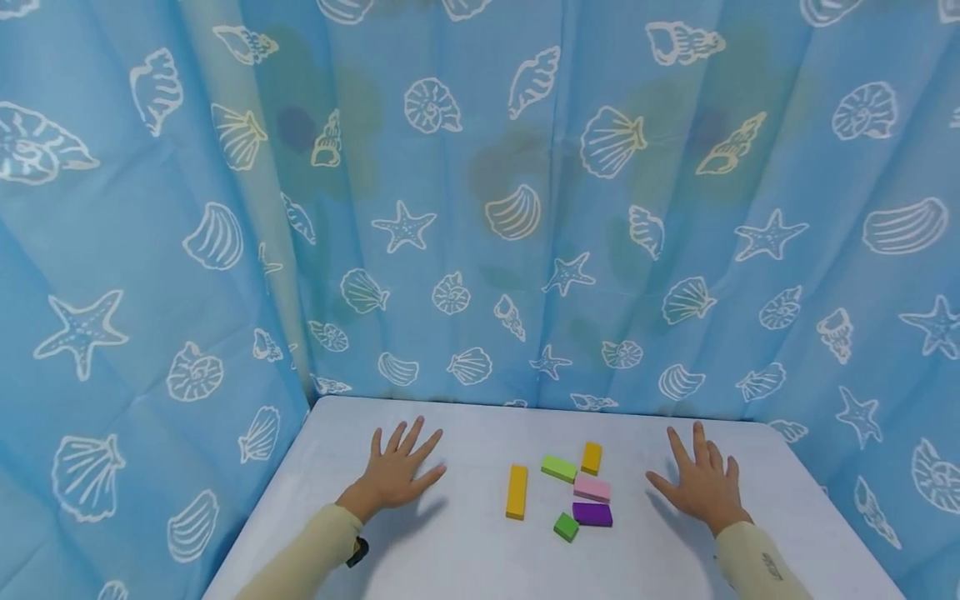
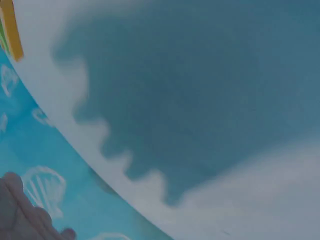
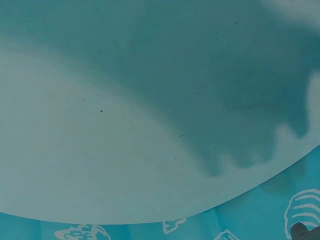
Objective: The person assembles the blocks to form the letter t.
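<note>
Several coloured blocks lie on a white table between my two hands. A long yellow block (image 1: pixel 517 492) is the one closest to my left hand (image 1: pixel 395 475), which hovers palm down with fingers spread, touching no block. To its right lie a light green block (image 1: pixel 558 468), a shorter yellow block (image 1: pixel 591 458), a pink block (image 1: pixel 592 488), a purple block (image 1: pixel 592 514) and a small green block (image 1: pixel 566 527). On the right side, my right hand (image 1: pixel 703 486) is also held above the table, fingers spread, holding nothing. Its nearest blocks are the pink and purple ones.
The white table (image 1: pixel 465 550) has its far edge against a blue curtain (image 1: pixel 480 250) printed with white shells and starfish. More curtain hangs along the left and right sides. Shadows of both hands fall on the tabletop in the wrist views.
</note>
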### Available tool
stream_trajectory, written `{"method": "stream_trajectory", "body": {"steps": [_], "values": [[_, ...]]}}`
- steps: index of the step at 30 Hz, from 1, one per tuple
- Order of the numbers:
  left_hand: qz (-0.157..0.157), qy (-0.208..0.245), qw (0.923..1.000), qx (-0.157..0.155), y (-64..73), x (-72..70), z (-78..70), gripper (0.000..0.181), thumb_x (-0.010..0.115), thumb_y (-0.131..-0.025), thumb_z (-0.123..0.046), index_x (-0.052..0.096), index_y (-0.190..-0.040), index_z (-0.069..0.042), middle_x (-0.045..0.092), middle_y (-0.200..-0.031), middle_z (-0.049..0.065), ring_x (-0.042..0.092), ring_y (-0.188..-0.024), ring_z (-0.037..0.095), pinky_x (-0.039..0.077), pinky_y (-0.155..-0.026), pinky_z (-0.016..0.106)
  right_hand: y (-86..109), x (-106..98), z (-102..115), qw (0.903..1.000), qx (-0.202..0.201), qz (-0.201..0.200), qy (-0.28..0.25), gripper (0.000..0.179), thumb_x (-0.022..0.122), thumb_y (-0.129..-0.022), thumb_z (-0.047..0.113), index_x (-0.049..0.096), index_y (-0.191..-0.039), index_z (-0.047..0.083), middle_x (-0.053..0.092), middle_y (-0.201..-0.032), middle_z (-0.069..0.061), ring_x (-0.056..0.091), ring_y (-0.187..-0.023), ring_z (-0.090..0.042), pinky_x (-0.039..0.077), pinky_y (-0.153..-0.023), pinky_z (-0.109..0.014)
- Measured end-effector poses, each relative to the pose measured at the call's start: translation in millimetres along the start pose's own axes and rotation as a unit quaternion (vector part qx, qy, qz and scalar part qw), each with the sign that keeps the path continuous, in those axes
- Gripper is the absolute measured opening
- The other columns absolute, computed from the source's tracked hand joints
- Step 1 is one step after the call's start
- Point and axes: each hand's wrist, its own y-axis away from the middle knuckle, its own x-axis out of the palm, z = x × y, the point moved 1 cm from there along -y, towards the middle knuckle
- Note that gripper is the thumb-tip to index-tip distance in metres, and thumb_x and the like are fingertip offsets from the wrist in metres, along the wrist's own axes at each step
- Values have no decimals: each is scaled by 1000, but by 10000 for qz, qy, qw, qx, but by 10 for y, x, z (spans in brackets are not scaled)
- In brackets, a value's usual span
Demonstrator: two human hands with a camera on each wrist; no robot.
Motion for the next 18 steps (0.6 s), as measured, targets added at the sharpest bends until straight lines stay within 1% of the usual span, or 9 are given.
{"method": "stream_trajectory", "body": {"steps": [2, 4, 7, 10, 15, 18], "values": [[127, 15, 9992, 368, -31, 40, -120, 67, 34, -98, -65, 29, -156, -32, 18, -167, 6, 15, -152, 38, 5, -115, 72, -22, 12, 23, 10000, 1, 23, -8, 98, 61, -85, 63, 21, -156, 8, -2, -159, -35, 15, -135, -62, 4, -107, -80], [257, 25, 9969, 740, -66, 79, -242, 67, 32, -99, -65, 27, -157, -33, 19, -166, 4, 17, -152, 36, 5, -115, 71, -34, 15, 46, 10000, 27, 55, -63, 99, 62, -84, 62, 21, -156, 8, -2, -159, -35, 14, -135, -62, 3, -107, -80], [521, 106, 9924, 1110, -114, 120, -420, 66, 33, -100, -63, 25, -157, -32, 19, -166, 3, 17, -152, 35, 5, -116, 71, -40, 14, 80, 9998, 67, 133, -99, 99, 61, -85, 63, 20, -156, 8, -3, -159, -35, 14, -134, -62, 1, -107, -80], [745, 91, 9888, 1287, -148, 166, -567, 65, 32, -100, -62, 25, -157, -32, 18, -167, 1, 17, -153, 32, 5, -116, 70, -35, 9, 127, 9996, 76, 226, -124, 99, 61, -85, 63, 20, -156, 8, -4, -159, -35, 13, -134, -62, 1, -107, -80], [1022, -129, 9852, 1373, -193, 251, -751, 63, 27, -101, -63, 22, -157, -36, 17, -166, -7, 18, -153, 26, 8, -119, 66, -33, -6, 234, 9994, 15, 284, -192, 97, 62, -86, 60, 22, -155, 6, -3, -159, -35, 14, -136, -61, 2, -108, -79], [1217, -272, 9814, 1459, -217, 289, -846, 58, 30, -102, -59, 25, -156, -38, 20, -165, -12, 22, -152, 22, 12, -119, 64, -50, 13, 291, 9991, 1, 353, -235, 96, 62, -86, 60, 22, -155, 6, -3, -160, -34, 13, -137, -61, 2, -108, -79]]}}
